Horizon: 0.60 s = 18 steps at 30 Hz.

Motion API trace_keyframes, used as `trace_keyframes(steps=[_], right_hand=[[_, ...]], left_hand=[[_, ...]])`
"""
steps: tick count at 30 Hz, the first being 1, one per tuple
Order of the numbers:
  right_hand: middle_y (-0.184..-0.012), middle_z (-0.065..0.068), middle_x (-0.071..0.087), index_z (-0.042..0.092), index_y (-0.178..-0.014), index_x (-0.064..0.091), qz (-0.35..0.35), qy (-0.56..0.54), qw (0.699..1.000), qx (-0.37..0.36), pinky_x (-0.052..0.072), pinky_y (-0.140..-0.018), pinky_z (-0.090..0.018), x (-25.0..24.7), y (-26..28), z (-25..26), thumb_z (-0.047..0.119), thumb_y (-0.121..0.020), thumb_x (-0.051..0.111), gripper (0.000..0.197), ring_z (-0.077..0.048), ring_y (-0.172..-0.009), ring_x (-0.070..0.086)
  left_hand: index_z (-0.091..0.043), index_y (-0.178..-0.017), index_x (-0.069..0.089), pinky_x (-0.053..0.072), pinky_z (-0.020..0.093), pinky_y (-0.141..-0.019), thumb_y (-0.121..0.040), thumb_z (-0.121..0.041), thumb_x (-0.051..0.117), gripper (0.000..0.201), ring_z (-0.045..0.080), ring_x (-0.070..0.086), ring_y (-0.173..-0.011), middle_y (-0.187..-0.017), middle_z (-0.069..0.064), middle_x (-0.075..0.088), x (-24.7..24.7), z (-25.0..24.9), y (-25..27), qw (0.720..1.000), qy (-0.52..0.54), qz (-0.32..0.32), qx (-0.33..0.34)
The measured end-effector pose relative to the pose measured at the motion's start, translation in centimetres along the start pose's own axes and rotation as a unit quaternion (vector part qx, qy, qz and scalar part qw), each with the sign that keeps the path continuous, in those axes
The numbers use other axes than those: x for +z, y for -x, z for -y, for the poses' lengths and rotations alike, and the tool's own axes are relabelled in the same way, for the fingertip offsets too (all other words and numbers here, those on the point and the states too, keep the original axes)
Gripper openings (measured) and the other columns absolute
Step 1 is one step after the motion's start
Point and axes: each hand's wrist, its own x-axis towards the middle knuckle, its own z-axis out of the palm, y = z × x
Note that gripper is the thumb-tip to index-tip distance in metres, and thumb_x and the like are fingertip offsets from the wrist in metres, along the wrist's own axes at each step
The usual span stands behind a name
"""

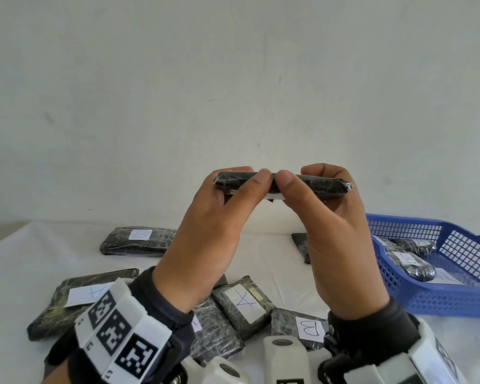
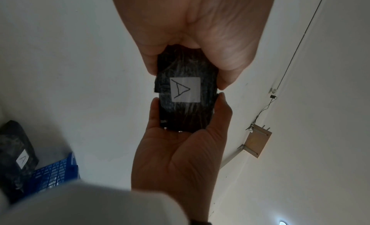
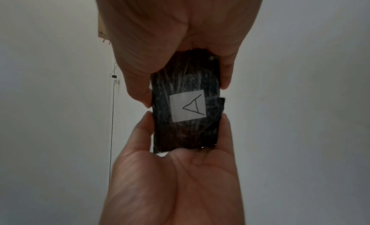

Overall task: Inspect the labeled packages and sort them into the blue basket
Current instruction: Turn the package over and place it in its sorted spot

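Note:
Both hands hold one black wrapped package [image 1: 316,187] raised above the table, edge-on to the head view. My left hand [image 1: 247,178] grips its left half and my right hand [image 1: 305,178] its right half, thumbs nearly touching at the near edge. The wrist views show the package's underside [image 2: 186,116] [image 3: 186,133] with a white label [image 2: 185,89] [image 3: 188,108] marked A. The blue basket [image 1: 455,297] stands at the right on the table and holds a few black packages, one labelled B [image 1: 409,259].
Several black packages lie on the white table below the hands: one labelled A [image 1: 243,303], one labelled B [image 1: 311,328], a larger A package [image 1: 75,300] at the left, another [image 1: 139,241] farther back. A plain wall rises behind the table.

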Motion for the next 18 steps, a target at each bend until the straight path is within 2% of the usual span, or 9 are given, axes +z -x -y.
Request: trace_keyframes(steps=[2,3,5,8,10,12,13,15,18], right_hand=[[-0.089,0.010,0.071,0.012,-0.111,0.062,-0.009,0.020,1.000,0.009,0.056,-0.085,-0.026,0.1,0.0,0.0,0.053,-0.073,0.082,0.059,-0.009,-0.092,0.069],[-0.093,0.008,0.070,0.015,-0.108,0.063,-0.011,0.017,1.000,0.014,0.056,-0.092,-0.034,0.0,-0.1,0.0,0.057,-0.073,0.077,0.057,-0.014,-0.097,0.069],[-0.093,0.011,0.067,0.019,-0.102,0.064,0.014,-0.036,0.999,0.033,0.053,-0.104,-0.042,-0.3,-0.3,0.1,0.054,-0.077,0.066,0.043,-0.014,-0.102,0.066],[-0.096,0.009,0.068,0.018,-0.104,0.066,0.093,-0.099,0.989,0.055,0.048,-0.106,-0.041,-1.2,-0.9,0.2,0.029,-0.084,0.060,0.023,-0.015,-0.103,0.063],[-0.102,0.003,0.071,0.015,-0.111,0.066,0.132,-0.038,0.990,0.028,0.050,-0.101,-0.035,-1.5,-0.9,0.3,0.015,-0.090,0.063,0.021,-0.019,-0.104,0.066],[-0.101,0.006,0.072,0.012,-0.110,0.066,0.115,0.081,0.989,-0.038,0.052,-0.092,-0.025,-1.6,-0.8,0.4,0.005,-0.097,0.068,0.015,-0.010,-0.099,0.068],[-0.101,0.008,0.071,0.016,-0.107,0.068,0.092,0.140,0.983,-0.073,0.052,-0.090,-0.025,-1.7,-0.7,0.3,0.002,-0.097,0.069,0.018,-0.008,-0.098,0.067],[-0.105,0.007,0.070,0.026,-0.105,0.072,0.064,0.225,0.964,-0.127,0.052,-0.095,-0.029,-1.8,-0.7,0.2,0.004,-0.094,0.073,0.025,-0.012,-0.106,0.067],[-0.106,0.011,0.066,0.030,-0.106,0.077,0.068,0.278,0.947,-0.144,0.049,-0.094,-0.018,-1.7,-0.6,0.1,0.008,-0.092,0.075,0.027,-0.011,-0.108,0.065]], left_hand=[[-0.015,-0.109,0.071,0.047,0.045,-0.114,-0.089,-0.055,0.063,0.045,0.023,0.063,-0.123,-0.118,0.014,0.067,0.0,0.0,0.0,0.999,0.050,-0.012,-0.016],[-0.015,-0.106,0.071,0.048,0.042,-0.113,-0.092,-0.052,0.060,0.041,0.022,0.063,-0.124,-0.118,0.016,0.064,-0.1,-0.1,-0.1,0.997,0.071,-0.014,-0.027],[-0.014,-0.105,0.072,0.051,0.037,-0.110,-0.093,-0.045,0.056,0.038,0.019,0.063,-0.120,-0.116,0.015,0.063,-0.3,-0.3,-0.3,0.994,0.096,-0.019,-0.042],[-0.011,-0.104,0.069,0.056,0.034,-0.104,-0.092,-0.043,0.059,0.036,0.015,0.064,-0.105,-0.108,0.007,0.063,-0.6,-0.5,-0.7,0.986,0.151,-0.021,-0.066],[-0.011,-0.105,0.065,0.057,0.037,-0.103,-0.096,-0.051,0.062,0.041,0.014,0.066,-0.107,-0.110,0.006,0.066,-0.6,-0.6,-0.8,0.985,0.149,-0.026,-0.081],[-0.013,-0.112,0.065,0.060,0.038,-0.097,-0.090,-0.057,0.058,0.049,0.013,0.069,-0.117,-0.122,0.003,0.070,-0.7,-0.4,-0.8,0.993,0.060,-0.042,-0.089],[-0.016,-0.117,0.065,0.062,0.036,-0.093,-0.085,-0.060,0.058,0.055,0.011,0.068,-0.119,-0.127,0.002,0.069,-0.7,-0.3,-0.8,0.995,0.002,-0.054,-0.086],[-0.021,-0.129,0.062,0.062,0.034,-0.092,-0.081,-0.075,0.065,0.072,0.002,0.067,-0.116,-0.133,-0.005,0.065,-1.0,-0.3,-0.7,0.992,-0.086,-0.071,-0.059],[-0.026,-0.133,0.061,0.051,0.038,-0.107,-0.056,-0.095,0.065,0.104,-0.002,0.065,-0.116,-0.125,-0.010,0.070,-1.6,-0.3,-0.6,0.994,-0.102,-0.039,-0.031]])
